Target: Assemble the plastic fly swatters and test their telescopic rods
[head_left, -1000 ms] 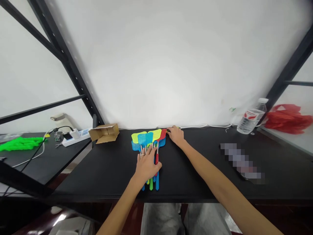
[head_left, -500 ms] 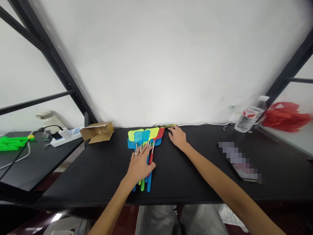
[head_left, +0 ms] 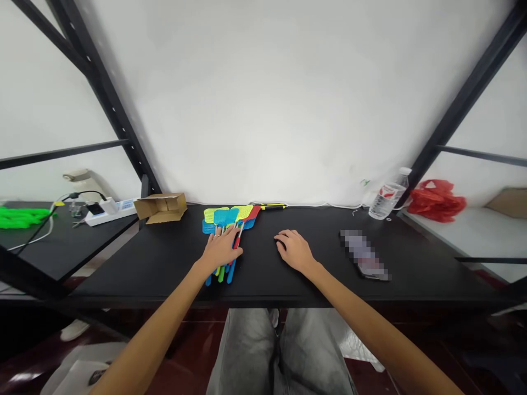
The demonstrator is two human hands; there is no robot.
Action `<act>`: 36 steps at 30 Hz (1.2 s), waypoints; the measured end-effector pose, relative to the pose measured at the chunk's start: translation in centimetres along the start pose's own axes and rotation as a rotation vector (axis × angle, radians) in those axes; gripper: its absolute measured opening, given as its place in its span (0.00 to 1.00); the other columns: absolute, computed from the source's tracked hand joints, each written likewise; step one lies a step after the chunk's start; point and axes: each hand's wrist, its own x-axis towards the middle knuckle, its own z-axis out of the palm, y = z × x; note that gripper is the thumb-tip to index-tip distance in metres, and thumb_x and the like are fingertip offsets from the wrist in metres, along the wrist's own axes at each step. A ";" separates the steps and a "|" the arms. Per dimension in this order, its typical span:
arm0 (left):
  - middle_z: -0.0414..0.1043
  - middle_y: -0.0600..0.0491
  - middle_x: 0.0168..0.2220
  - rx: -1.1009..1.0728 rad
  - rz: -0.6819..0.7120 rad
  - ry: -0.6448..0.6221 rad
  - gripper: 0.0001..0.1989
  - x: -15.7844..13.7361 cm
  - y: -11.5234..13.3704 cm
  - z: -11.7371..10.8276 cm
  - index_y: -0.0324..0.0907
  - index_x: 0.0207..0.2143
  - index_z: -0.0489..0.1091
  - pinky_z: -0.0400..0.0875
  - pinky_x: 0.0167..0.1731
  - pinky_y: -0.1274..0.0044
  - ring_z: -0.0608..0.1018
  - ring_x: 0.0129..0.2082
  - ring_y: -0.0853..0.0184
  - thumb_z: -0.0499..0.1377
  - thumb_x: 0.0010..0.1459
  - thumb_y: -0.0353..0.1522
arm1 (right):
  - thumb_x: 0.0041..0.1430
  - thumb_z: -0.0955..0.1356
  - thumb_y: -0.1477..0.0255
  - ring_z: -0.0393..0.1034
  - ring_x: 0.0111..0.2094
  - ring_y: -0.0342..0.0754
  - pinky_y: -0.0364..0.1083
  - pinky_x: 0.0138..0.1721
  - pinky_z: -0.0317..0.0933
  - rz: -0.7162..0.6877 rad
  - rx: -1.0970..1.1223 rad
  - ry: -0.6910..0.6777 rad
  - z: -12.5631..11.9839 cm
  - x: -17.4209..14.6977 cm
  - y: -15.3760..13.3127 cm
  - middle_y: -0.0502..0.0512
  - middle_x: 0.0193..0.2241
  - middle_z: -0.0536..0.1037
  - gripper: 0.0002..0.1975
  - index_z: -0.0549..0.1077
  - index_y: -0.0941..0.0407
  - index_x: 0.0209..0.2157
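Several fly swatters [head_left: 226,216] lie in an overlapping pile on the black table, with blue, yellow and red mesh heads toward the wall and coloured handles toward me. My left hand [head_left: 221,249] rests across their shafts, fingers stretched out and a ring on one of them. It covers the middle of the handles. To the right of the pile, my right hand [head_left: 295,250] lies on the bare tabletop, fingers loosely bent and apart, holding nothing. A yellow and black utility knife [head_left: 272,207] lies against the wall behind the hands.
An open cardboard box [head_left: 161,209] stands at the table's back left, beside a white power strip [head_left: 111,212]. On the right are a phone [head_left: 364,255], a water bottle [head_left: 387,195] and a red plastic bag [head_left: 437,201]. Black metal posts frame both sides.
My right hand has come away from the utility knife by the wall, back toward me onto the tabletop. My left hand stays on the fly swatters. The camera view has shifted.
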 end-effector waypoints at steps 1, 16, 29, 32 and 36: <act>0.45 0.49 0.71 0.003 -0.006 0.000 0.35 -0.1 0.0 -0.2 0.48 0.65 0.56 0.51 0.62 0.52 0.51 0.68 0.39 0.54 0.55 0.39 | 0.68 0.58 0.68 0.65 0.51 0.52 0.48 0.54 0.59 -0.002 0.001 0.004 -0.1 -0.3 -0.1 0.56 0.52 0.74 0.19 0.76 0.51 0.52; 0.60 0.44 0.65 0.281 -0.167 0.337 0.16 -2.1 1.5 0.3 0.41 0.41 0.77 0.53 0.60 0.53 0.60 0.65 0.42 0.52 0.59 0.34 | 0.66 0.61 0.70 0.67 0.47 0.52 0.48 0.49 0.61 -0.009 0.058 0.073 0.1 -0.7 0.4 0.56 0.48 0.77 0.16 0.78 0.52 0.48; 0.76 0.44 0.39 0.172 -0.018 0.437 0.18 -2.0 8.6 -1.6 0.42 0.46 0.71 0.65 0.38 0.71 0.78 0.38 0.58 0.43 0.68 0.36 | 0.63 0.64 0.57 0.75 0.38 0.49 0.47 0.38 0.68 0.166 1.048 0.234 0.7 0.9 3.3 0.56 0.42 0.82 0.18 0.79 0.52 0.44; 0.77 0.46 0.40 0.085 0.099 0.347 0.14 -0.2 11.1 -0.1 0.44 0.47 0.68 0.63 0.36 0.74 0.78 0.38 0.60 0.45 0.68 0.36 | 0.57 0.68 0.50 0.76 0.37 0.49 0.43 0.28 0.66 0.279 1.398 0.270 0.7 1.2 4.1 0.59 0.45 0.81 0.23 0.78 0.53 0.43; 0.78 0.50 0.39 0.000 0.171 0.291 0.13 0.9 12.1 2.5 0.46 0.46 0.67 0.62 0.34 0.75 0.79 0.38 0.61 0.45 0.68 0.36 | 0.47 0.75 0.51 0.76 0.33 0.47 0.41 0.27 0.66 0.380 1.596 0.350 0.9 1.5 4.6 0.60 0.40 0.81 0.24 0.79 0.56 0.37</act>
